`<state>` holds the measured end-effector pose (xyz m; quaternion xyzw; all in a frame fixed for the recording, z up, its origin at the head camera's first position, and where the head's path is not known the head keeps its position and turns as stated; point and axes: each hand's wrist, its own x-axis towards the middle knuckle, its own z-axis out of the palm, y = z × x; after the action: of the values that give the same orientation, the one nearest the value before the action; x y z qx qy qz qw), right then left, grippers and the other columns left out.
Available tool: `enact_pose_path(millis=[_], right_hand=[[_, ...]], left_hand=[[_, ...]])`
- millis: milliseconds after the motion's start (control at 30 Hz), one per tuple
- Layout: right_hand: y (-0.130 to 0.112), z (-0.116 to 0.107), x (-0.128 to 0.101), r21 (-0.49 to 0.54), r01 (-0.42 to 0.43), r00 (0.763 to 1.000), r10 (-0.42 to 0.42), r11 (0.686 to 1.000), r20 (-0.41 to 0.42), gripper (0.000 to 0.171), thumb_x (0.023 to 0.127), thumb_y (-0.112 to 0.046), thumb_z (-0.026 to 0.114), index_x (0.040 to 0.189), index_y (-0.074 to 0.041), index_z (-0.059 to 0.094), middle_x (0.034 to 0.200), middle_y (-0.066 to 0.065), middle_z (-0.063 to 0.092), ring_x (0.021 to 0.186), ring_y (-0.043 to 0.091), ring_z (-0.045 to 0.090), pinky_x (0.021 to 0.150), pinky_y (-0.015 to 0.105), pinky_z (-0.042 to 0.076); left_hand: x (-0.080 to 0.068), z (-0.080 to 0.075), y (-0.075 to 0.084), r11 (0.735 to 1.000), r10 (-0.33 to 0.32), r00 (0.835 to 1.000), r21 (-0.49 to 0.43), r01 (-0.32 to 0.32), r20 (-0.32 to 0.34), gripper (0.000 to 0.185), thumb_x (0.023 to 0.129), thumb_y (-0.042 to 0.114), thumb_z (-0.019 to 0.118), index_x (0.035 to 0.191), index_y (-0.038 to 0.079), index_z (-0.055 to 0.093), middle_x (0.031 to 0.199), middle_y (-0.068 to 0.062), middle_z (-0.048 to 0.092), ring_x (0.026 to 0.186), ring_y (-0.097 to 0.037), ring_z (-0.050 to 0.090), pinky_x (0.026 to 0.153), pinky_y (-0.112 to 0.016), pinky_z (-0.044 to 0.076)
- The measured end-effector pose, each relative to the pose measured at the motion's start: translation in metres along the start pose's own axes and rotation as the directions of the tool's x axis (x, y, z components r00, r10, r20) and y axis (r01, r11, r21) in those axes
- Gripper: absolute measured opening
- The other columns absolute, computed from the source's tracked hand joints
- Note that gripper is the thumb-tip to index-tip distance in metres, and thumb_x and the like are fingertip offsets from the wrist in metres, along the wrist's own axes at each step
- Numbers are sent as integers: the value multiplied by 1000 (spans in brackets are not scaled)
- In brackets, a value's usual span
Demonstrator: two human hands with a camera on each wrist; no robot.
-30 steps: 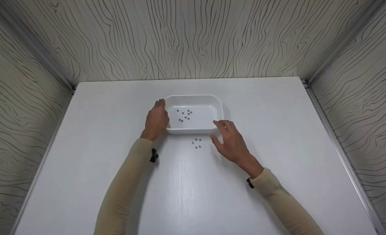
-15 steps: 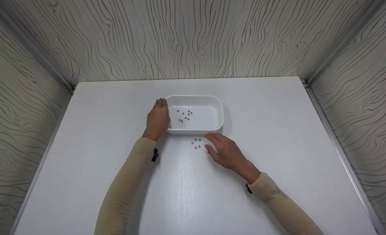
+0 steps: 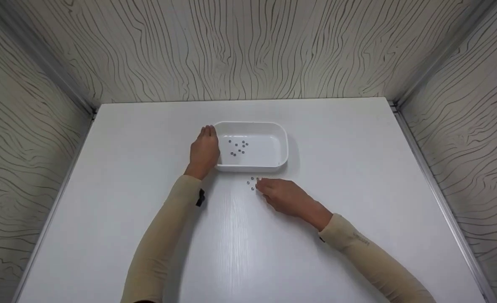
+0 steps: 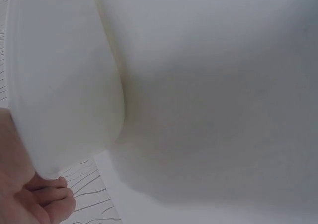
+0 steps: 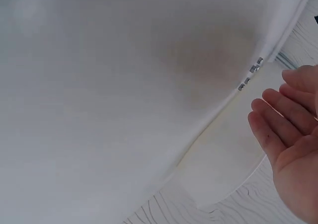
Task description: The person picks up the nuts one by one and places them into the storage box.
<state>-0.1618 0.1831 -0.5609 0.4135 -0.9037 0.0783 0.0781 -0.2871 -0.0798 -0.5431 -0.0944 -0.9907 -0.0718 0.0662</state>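
A white rectangular tray (image 3: 252, 169) lies on the white table, with several small metal nuts (image 3: 236, 144) scattered on the left part of its floor. My left hand (image 3: 204, 151) grips the tray's left end; in the left wrist view its fingers (image 4: 60, 206) curl by the rim corner. Just in front of the tray sits a small group of loose nuts (image 3: 248, 182). My right hand (image 3: 286, 197) is right beside them, fingertips close together over the group's right side. In the right wrist view, its relaxed fingers appear apart from the nuts (image 5: 247, 80), and no nut shows between them.
Wood-grain patterned panels stand behind the table (image 3: 337, 261) and at both sides. Grey metal rails (image 3: 442, 198) run along the side edges. A dark strap piece (image 3: 200, 198) sits at the left cuff.
My right hand has come down from the tray's front right corner to the loose nuts, and its spread thumb and fingers have drawn together. The left hand stays at the tray's left end.
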Motion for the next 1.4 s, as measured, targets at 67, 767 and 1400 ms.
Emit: enact_pose_path(millis=[67,767,1400], right_hand=[[2,1,2,-37,34,999,-32,999,40,31,101,-10,68,132,-6,69,135,9,74,123,20,72,97,33,66],[28,11,10,-71,302,951,-295,951,94,31,96,-6,74,126,-10,77,129,3,77,121,14,74,99,29,64],[25,8,14,-208,386,923,-376,899,87,25,84,5,78,104,-9,77,112,-1,80,96,11,77,79,23,65]], left_hand=[[1,1,0,1000,2,1000,8,-2,-4,47,109,6,52,151,-13,44,152,-30,54,144,-40,55,112,-44,57],[-2,5,1,1000,-12,1000,-15,12,3,49,109,6,53,153,-13,41,152,-30,54,142,-38,57,109,-39,60],[-1,2,3,997,8,1000,71,-7,-12,53,106,8,60,151,-14,44,151,-31,55,142,-40,58,103,-41,63]])
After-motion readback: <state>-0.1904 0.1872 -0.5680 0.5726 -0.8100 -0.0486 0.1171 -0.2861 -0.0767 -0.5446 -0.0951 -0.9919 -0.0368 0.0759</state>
